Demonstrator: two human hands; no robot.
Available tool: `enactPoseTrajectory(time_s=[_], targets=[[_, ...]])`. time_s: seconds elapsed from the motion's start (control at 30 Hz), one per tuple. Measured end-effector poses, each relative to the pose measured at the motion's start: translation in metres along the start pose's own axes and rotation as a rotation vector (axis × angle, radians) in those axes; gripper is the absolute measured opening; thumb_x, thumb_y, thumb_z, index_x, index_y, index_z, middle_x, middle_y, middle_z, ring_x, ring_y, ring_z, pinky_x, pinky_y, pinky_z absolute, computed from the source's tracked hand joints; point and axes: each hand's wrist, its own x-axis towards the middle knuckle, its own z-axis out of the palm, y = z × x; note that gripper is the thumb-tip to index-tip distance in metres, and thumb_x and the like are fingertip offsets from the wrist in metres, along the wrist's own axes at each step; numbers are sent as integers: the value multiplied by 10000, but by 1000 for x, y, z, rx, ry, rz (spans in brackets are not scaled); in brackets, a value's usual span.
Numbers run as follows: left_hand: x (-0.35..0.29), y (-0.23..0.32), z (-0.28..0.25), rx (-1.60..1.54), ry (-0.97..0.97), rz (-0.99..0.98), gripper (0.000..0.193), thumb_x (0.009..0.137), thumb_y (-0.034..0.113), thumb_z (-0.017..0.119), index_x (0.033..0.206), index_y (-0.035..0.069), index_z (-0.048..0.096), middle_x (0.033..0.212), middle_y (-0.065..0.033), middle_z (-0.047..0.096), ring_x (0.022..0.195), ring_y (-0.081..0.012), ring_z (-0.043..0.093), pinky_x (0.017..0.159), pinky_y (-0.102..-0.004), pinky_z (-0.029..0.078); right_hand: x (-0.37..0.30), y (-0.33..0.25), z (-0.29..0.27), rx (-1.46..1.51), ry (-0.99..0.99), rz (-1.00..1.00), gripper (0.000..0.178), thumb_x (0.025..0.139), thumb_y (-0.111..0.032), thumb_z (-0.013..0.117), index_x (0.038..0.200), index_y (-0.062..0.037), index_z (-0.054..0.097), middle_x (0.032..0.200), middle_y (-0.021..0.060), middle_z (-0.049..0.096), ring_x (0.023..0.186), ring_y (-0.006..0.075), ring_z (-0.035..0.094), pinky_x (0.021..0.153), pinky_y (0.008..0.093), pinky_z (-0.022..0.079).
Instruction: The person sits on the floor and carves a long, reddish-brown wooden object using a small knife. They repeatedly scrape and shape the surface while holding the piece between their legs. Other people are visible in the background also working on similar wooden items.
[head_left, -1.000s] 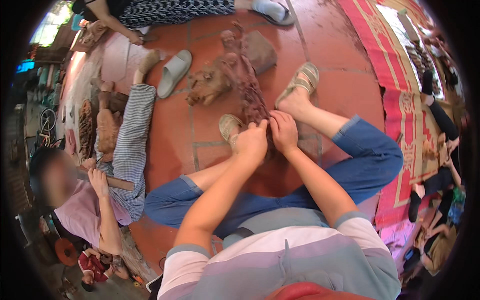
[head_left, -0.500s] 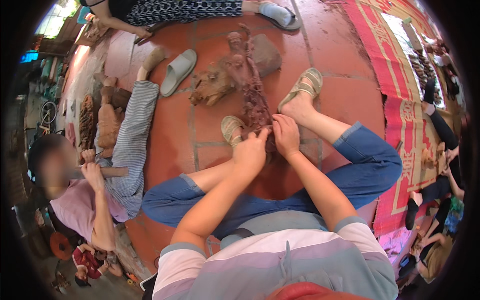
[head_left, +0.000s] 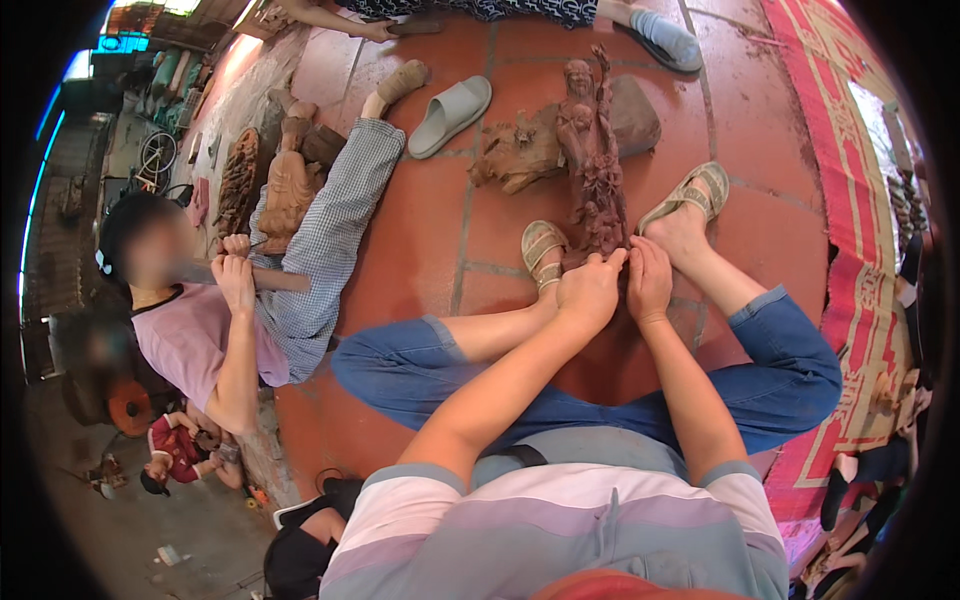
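Observation:
A dark reddish-brown carved wooden statue [head_left: 592,160], with a bearded figure at its far end, lies between my feet with its base toward me. Under its upper part are a rough piece of wood [head_left: 525,150] and a smoother brown block [head_left: 632,115]. My left hand [head_left: 588,292] is closed at the base, thumb and fingers together; whatever it pinches is hidden. Beside it, my right hand [head_left: 650,278] curls against the right side of the base, fingers pressed together. The two hands almost touch at the fingertips.
To the left, a seated person [head_left: 215,330] holds a long flat tool [head_left: 280,280] near a carved wooden figure [head_left: 290,190]. A grey slipper [head_left: 450,115] lies on the tiled floor [head_left: 430,235]. A red patterned mat [head_left: 845,290] runs along the right.
The view has swung, so the scene sits farther right in the picture. Both hands remain at the statue's base. A dark-clad person now shows at the lower left.

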Motion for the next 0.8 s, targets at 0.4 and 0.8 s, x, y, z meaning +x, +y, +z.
enactPoseTrajectory(time_s=[0.4,0.8], targets=[[9,-3,-4,109,-4,-19,300,870,133,532,1166,128,577,893,-163,638,699,-335,684,590,-421,556,-3,-2,2,-6,-6,14,263,939,-212,503,1073,-32,640,1105,127,636,1056,319,566,939,409,421],[2,-4,11,188,-75,-39,333,863,136,542,1193,92,528,903,-161,630,675,-288,693,548,-370,563,-3,2,4,12,-22,21,289,952,-228,477,1087,-23,630,1119,131,631,1080,318,549,960,409,406]])
